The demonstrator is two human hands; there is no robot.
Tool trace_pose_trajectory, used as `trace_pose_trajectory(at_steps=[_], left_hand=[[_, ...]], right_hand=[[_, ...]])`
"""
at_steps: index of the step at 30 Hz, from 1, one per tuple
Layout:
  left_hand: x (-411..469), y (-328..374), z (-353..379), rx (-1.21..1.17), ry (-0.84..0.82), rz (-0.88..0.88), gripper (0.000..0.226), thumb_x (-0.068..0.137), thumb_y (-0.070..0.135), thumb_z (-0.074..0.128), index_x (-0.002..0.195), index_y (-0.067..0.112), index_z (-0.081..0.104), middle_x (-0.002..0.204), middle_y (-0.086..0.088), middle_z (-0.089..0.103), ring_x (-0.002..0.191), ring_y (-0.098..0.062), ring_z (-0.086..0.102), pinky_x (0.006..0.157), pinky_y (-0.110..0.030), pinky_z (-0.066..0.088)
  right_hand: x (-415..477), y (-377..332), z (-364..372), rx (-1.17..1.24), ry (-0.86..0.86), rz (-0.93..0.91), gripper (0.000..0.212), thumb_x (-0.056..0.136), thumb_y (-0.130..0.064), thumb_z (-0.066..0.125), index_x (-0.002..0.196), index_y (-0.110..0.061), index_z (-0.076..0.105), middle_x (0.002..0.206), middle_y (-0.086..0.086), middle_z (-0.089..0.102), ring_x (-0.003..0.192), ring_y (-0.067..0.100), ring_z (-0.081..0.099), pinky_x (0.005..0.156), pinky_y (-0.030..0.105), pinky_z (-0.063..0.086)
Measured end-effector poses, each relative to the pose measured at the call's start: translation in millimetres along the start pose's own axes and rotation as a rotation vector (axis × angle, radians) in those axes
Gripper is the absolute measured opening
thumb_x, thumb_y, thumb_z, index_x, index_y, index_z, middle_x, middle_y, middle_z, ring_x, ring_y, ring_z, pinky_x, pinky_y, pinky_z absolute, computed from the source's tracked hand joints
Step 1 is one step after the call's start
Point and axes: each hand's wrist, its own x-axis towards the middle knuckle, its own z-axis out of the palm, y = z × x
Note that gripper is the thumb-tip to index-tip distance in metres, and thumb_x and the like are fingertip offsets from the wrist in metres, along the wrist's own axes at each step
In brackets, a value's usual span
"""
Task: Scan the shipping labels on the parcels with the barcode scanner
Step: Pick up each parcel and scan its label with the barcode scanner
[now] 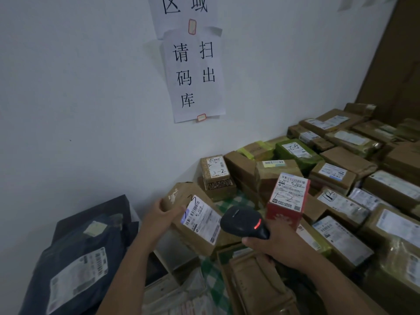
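Here the left hand (159,214) grips the far-left end of a brown cardboard parcel (200,243), held tilted over the pile of parcels with its length running wall-to-person. Its white shipping label (201,218) faces the black handheld barcode scanner (244,221), which sits just to the right, gripped in the right hand (279,244), red light lit.

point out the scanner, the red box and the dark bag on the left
scanner (244,220), head view, top of its black head
red box (284,215), head view, red face below its label
dark bag (75,244), head view, plastic above its label
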Motion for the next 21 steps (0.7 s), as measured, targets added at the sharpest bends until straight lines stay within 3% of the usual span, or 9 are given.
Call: trace_pose_trajectory(at_steps=[3,7,10,13,16,21], left_hand=[[2.3,7.4,0.9,0.097,0.025,0.026,0.074,0.080,0.045,0.077,0.141,0.016,0.046,0.127,0.002,0.055,0.103,-0.016,0.054,0.077,-0.029,0.046],[2.1,9.5,3.2,0.131,-0.010,0.011,0.065,0.082,0.045,0.075,0.134,0.019,0.048,0.116,0.007,0.055,0.088,-0.007,0.054,0.064,-0.021,0.044],[3.6,8.1,5.1,0.144,-0.023,0.002,0.053,0.081,0.045,0.076,0.123,0.024,0.050,0.113,0.009,0.055,0.090,-0.008,0.055,0.064,-0.020,0.044],[3.7,6.5,7.3,0.134,-0.030,-0.005,0.047,0.081,0.045,0.076,0.113,0.030,0.045,0.097,0.016,0.052,0.080,-0.003,0.052,0.058,-0.016,0.039],[3.7,4.4,8.9,0.119,-0.037,-0.014,0.047,0.080,0.043,0.078,0.112,0.030,0.047,0.090,0.021,0.051,0.079,-0.002,0.052,0.056,-0.016,0.039],[2.7,4.0,9.1,0.119,-0.050,-0.013,0.046,0.079,0.043,0.077,0.116,0.025,0.056,0.098,0.014,0.061,0.085,-0.007,0.060,0.057,-0.017,0.043]], right_hand=[[-2.4,-1.8,-0.5,-0.048,-0.027,-0.021,0.017,0.084,-0.034,0.076,0.095,-0.026,0.065,0.059,-0.022,0.065,0.051,-0.006,0.060,0.049,0.009,0.040],[-5.2,-3.5,-4.4,-0.006,-0.037,-0.014,0.015,0.084,-0.030,0.077,0.092,-0.024,0.065,0.054,-0.012,0.065,0.044,0.001,0.058,0.047,0.015,0.043],[-5.4,-4.4,-8.0,0.001,-0.064,-0.003,0.020,0.086,-0.030,0.075,0.100,-0.020,0.065,0.053,-0.010,0.065,0.043,0.002,0.058,0.048,0.016,0.044],[-5.0,-3.8,-10.5,-0.006,-0.077,0.008,0.023,0.087,-0.031,0.074,0.103,-0.017,0.065,0.052,-0.009,0.064,0.042,0.002,0.057,0.049,0.016,0.044],[-5.0,-4.5,-11.4,-0.010,-0.074,0.001,0.021,0.087,-0.030,0.074,0.101,-0.016,0.066,0.052,-0.011,0.064,0.042,0.001,0.056,0.049,0.015,0.043],[-5.2,-7.4,-11.4,-0.035,-0.086,-0.017,0.021,0.088,-0.030,0.074,0.102,-0.018,0.066,0.053,-0.022,0.063,0.047,-0.006,0.058,0.050,0.009,0.040]])
